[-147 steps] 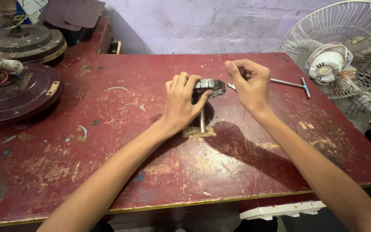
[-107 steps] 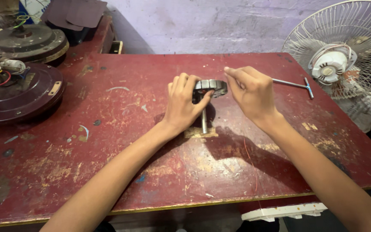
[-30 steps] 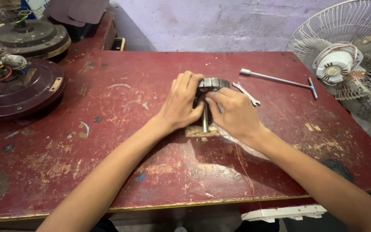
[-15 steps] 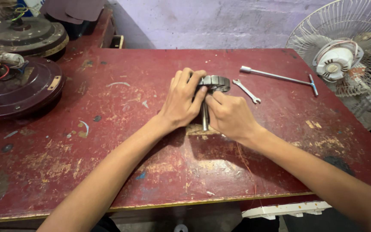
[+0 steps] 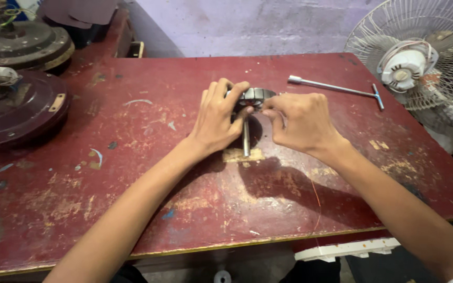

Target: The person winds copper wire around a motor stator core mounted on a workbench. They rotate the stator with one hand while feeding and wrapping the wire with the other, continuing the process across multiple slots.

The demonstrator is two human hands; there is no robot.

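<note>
Head view looking down at a worn red table (image 5: 132,173), and both hands are bunched up on a small metal motor part (image 5: 255,97) near the middle of the far half. It's a dark round disc with a steel shaft (image 5: 246,137) that points straight back toward the person, so the long axis runs away-to-near, right down the gap between the two wrists. The left hand (image 5: 218,118) is cupped over the disc's left edge with the fingers curled onto the top and the thumb touching the front face, so closed on it. The right hand (image 5: 300,123) comes in from the other side with its fingertips pinched together at the disc's right edge (can't tell if there's something tiny between them, too hidden). Both hands are about equally close, left has the firmer hold. A T-handle socket wrench (image 5: 336,88) lies beyond the right hand, well apart from it. Old ceiling fan housings (image 5: 17,110) sit at the left, and a white table fan (image 5: 420,52) stands off the right corner.
</note>
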